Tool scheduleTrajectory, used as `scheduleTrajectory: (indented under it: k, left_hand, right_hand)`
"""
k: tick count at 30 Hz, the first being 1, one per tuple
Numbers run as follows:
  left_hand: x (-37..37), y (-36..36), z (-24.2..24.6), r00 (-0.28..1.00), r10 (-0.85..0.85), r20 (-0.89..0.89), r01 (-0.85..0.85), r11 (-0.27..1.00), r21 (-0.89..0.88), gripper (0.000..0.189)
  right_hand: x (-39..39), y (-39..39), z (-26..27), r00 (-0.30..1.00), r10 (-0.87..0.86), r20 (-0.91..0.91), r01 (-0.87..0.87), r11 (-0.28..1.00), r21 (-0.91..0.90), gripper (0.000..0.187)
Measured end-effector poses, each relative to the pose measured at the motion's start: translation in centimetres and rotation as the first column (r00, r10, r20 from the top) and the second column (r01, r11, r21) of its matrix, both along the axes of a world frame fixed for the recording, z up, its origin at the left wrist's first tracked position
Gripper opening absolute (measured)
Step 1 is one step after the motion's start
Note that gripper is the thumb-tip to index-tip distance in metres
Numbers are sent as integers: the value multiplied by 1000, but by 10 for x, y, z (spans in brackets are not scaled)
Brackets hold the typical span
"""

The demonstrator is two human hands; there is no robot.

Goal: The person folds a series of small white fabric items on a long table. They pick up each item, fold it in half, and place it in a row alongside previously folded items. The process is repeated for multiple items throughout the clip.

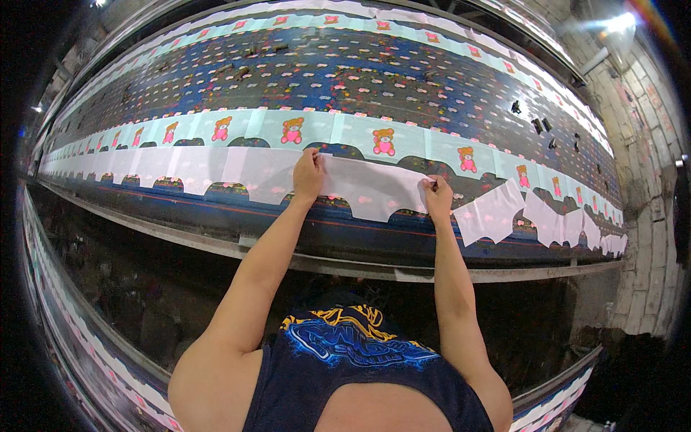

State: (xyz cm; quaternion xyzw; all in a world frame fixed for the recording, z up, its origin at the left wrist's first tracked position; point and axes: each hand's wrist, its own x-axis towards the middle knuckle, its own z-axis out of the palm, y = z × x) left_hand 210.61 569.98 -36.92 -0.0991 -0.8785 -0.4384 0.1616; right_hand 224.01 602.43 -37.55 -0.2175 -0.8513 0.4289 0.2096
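Note:
A pale pink cut fabric panel [372, 189] lies on the long printing table [367, 235], its lower edge scalloped with curved cut-outs. My left hand [310, 175] pinches its upper left corner between thumb and fingers. At the upper right corner, my right hand [438, 197] grips the same panel. To the left, a row of similar pink panels [200, 170] lies flat, edge to edge. Right of my right hand sits a loose, tilted pink panel [490, 211]. Just beyond runs a row of mint-green panels [345, 135] printed with a teddy bear holding a pink heart [384, 142].
More loose pink panels [545, 216] stretch toward the table's right end. Small black objects [540, 126] rest on the stained surface. A metal rail [345, 267] borders the near edge. Another table [92, 351] with printed panels stands at lower left; a block wall [645, 216] rises at right.

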Motion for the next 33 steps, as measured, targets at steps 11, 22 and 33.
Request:
scheduleTrajectory:
  k: [11,22,33]
  left_hand:
    - [0,4,1,1000,28,-11,-29,999,-24,24]
    - [-3,5,-5,998,61,-25,-61,998,-23,27]
    - [46,27,20,982,-163,-92,71,780,-622,55]
  right_hand:
    - [-5,2,-4,998,-57,-31,58,998,39,31]
    - [-11,-3,5,991,-125,40,127,990,-56,38]
    - [-13,1,11,990,-105,92,113,990,-86,39]
